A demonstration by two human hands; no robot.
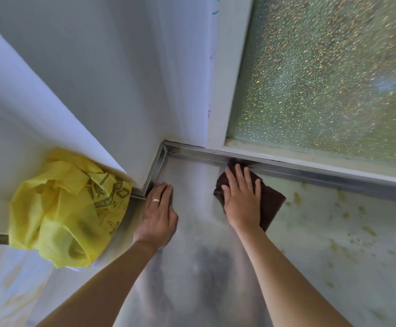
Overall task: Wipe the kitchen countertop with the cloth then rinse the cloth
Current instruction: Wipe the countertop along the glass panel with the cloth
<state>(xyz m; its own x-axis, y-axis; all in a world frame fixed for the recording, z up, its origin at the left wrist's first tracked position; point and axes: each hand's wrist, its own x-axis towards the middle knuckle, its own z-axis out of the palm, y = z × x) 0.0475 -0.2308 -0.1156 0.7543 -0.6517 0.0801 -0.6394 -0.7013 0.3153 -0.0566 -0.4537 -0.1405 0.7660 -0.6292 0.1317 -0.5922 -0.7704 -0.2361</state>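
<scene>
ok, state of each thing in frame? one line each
right hand: flat, fingers spread, pressing the cloth
cloth: dark brown, flat on the countertop, against the metal trim
left hand: flat on the countertop, holding nothing
countertop: yellowish spots at right
yellow bag: crumpled, at the wall corner

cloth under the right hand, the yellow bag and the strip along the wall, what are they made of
Cloth: dark brown woven or microfibre fabric by its soft matte folds. Yellow bag: thin printed plastic, crinkled, slightly translucent. Strip: likely aluminium or steel, given its grey brushed sheen.
</scene>
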